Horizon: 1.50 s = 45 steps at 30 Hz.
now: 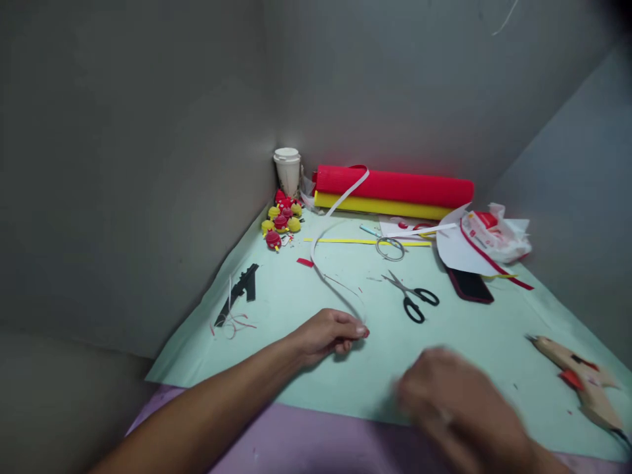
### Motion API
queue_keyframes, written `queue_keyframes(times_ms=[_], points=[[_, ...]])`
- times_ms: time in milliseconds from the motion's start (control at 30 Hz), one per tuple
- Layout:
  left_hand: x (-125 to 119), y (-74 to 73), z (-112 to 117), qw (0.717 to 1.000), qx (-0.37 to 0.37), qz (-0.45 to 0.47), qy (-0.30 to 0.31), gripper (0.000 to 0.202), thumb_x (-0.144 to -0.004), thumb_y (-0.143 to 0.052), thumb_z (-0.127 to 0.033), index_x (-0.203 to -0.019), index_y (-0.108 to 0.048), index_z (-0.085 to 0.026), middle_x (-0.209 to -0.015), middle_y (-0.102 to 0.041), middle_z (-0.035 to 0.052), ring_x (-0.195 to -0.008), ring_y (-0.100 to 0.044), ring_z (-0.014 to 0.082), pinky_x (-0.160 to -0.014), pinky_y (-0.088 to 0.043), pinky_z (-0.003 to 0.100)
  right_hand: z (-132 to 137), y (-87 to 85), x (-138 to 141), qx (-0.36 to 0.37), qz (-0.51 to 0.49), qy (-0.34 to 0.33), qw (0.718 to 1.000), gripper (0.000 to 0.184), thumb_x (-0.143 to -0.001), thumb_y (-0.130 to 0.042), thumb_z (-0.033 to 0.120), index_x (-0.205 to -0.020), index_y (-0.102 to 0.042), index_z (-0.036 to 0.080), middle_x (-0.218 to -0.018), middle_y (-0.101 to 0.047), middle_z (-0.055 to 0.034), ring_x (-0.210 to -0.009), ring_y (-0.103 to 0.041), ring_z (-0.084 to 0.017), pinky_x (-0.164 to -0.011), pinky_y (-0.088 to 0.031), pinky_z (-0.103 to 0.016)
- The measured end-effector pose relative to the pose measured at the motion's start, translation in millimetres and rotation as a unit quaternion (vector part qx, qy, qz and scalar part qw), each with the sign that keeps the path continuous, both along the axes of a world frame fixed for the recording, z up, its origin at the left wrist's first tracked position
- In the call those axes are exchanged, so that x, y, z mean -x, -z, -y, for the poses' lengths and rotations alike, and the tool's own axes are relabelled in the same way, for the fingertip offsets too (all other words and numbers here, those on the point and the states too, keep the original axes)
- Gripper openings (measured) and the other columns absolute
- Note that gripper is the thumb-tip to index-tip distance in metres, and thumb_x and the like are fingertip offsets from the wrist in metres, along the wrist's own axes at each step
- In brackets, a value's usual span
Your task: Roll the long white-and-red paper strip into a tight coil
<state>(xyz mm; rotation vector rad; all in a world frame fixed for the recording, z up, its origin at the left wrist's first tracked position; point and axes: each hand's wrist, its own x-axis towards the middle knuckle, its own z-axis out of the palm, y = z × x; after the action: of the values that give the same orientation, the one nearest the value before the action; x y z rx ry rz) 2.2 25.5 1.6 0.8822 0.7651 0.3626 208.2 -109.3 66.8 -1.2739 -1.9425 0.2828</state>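
White strip (344, 197) was pinched at its lower end by the grip of the left hand (328, 334), above the tabletop (276, 289), its curve extended toward a red roll (405, 184), right hand (457, 398) was blurred, its grip could not be told.

On the mat (281, 296), the scissors (407, 290) are placed right of the strip (347, 195), the glue gun (592, 392) farther right and nearer the front, the phone (471, 286) partly beneath a sheet (461, 253), and the rolls (395, 183) are set behind, right of the cup (288, 172).
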Motion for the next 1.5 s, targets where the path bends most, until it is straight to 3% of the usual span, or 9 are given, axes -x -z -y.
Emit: queue_keyframes(times_ms=[100,200,367,633,767,900,1067,1267,1500], points=[[0,-0.6,-1,1.0,-0.003,0.01,-0.008,0.027,-0.065,-0.081,-0.031,-0.077,-0.069,-0.009,-0.055,-0.052,-0.0019,-0.048,-0.041,0.0045,-0.045,-0.025,0.018,-37,1.9,-1,-0.046,0.0,0.078,0.996,0.018,-0.088,-0.062,0.027,-0.106,-0.062,0.026,-0.084,-0.067,-0.0033,-0.078,-0.064,-0.021,-0.071,-0.051,-0.035],[1,-2.0,-1,1.0,0.002,0.026,-0.009,0.027,-0.065,-0.081,-0.031,-0.076,-0.069,-0.009,-0.055,-0.05,-0.0024,-0.049,-0.04,0.0044,-0.044,-0.023,0.018,-58,17.5,6,-0.054,0.029,0.041,0.997,0.013,-0.088,-0.061,0.026,-0.101,-0.061,0.024,-0.088,-0.069,-0.0041,-0.084,-0.064,-0.021,-0.076,-0.049,-0.036],[2,-1.6,-4,0.999,0.016,0.046,-0.021,0.03,-0.065,-0.081,-0.031,-0.081,-0.069,-0.009,-0.057,-0.048,-0.0034,-0.048,-0.037,0.0037,-0.043,-0.02,0.018,-75,44.0,19,-0.066,0.028,0.023,0.997,0.014,-0.087,-0.06,0.025,-0.101,-0.06,0.022,-0.083,-0.068,-0.0033,-0.079,-0.063,-0.019,-0.076,-0.045,-0.036],[2,2.1,-7,0.996,0.031,0.073,-0.039,0.026,-0.068,-0.078,-0.029,-0.078,-0.065,-0.009,-0.06,-0.049,-0.0024,-0.048,-0.037,0.0032,-0.042,-0.018,0.017,-83,63.4,29,-0.051,-0.034,0.002,0.998,0.013,-0.085,-0.063,0.029,-0.096,-0.062,0.021,-0.083,-0.066,-0.0041,-0.079,-0.061,-0.02,-0.078,-0.045,-0.037],[2,-0.8,-7,0.997,0.041,0.062,-0.027,0.028,-0.066,-0.08,-0.029,-0.078,-0.065,-0.01,-0.058,-0.047,-0.0035,-0.048,-0.037,0.0031,-0.042,-0.019,0.017,-87,58.5,23,0.087,-0.177,0.038,0.98,0.022,-0.091,-0.054,0.038,-0.101,-0.063,0.021,-0.089,-0.066,-0.0048,-0.087,-0.062,-0.02,-0.081,-0.047,-0.036],[2,-2.7,-6,0.998,0.029,0.048,0.01,0.032,-0.064,-0.082,-0.034,-0.077,-0.066,-0.009,-0.056,-0.049,-0.0028,-0.048,-0.037,0.0037,-0.043,-0.019,0.019,-115,44.5,18,0.29,-0.316,0.061,0.901,0.036,-0.09,-0.052,0.05,-0.101,-0.064,0.019,-0.09,-0.068,-0.006,-0.085,-0.066,-0.019,-0.081,-0.051,-0.033],[3,-2.8,-5,0.999,0.017,0.041,0.019,0.032,-0.065,-0.081,-0.035,-0.078,-0.066,-0.01,-0.056,-0.049,-0.0025,-0.048,-0.037,0.0044,-0.044,-0.02,0.02,-172,39.2,33,0.432,-0.348,0.058,0.83,0.03,-0.089,-0.056,0.045,-0.097,-0.061,0.016,-0.092,-0.07,-0.0098,-0.074,-0.068,-0.016,-0.06,-0.051,-0.023],[4,-6.3,-4,0.999,0.017,0.037,0.031,0.029,-0.064,-0.08,-0.032,-0.077,-0.067,-0.01,-0.054,-0.051,-0.0023,-0.045,-0.036,0.0042,-0.043,-0.02,0.02,-217,48.8,64,0.499,-0.332,0.039,0.8,0.02,-0.089,-0.057,0.031,-0.08,-0.059,0.013,-0.073,-0.069,-0.0089,-0.055,-0.065,-0.014,-0.047,-0.048,-0.022],[4,-2.6,-4,0.998,0.026,0.034,0.035,0.028,-0.063,-0.081,-0.031,-0.079,-0.068,-0.011,-0.057,-0.053,-0.0018,-0.048,-0.041,0.0048,-0.044,-0.024,0.019,-228,54.4,75,0.492,-0.301,0.015,0.817,0.008,-0.075,-0.066,0.015,-0.069,-0.061,0.014,-0.056,-0.066,-0.003,-0.05,-0.062,-0.013,-0.046,-0.046,-0.02]])
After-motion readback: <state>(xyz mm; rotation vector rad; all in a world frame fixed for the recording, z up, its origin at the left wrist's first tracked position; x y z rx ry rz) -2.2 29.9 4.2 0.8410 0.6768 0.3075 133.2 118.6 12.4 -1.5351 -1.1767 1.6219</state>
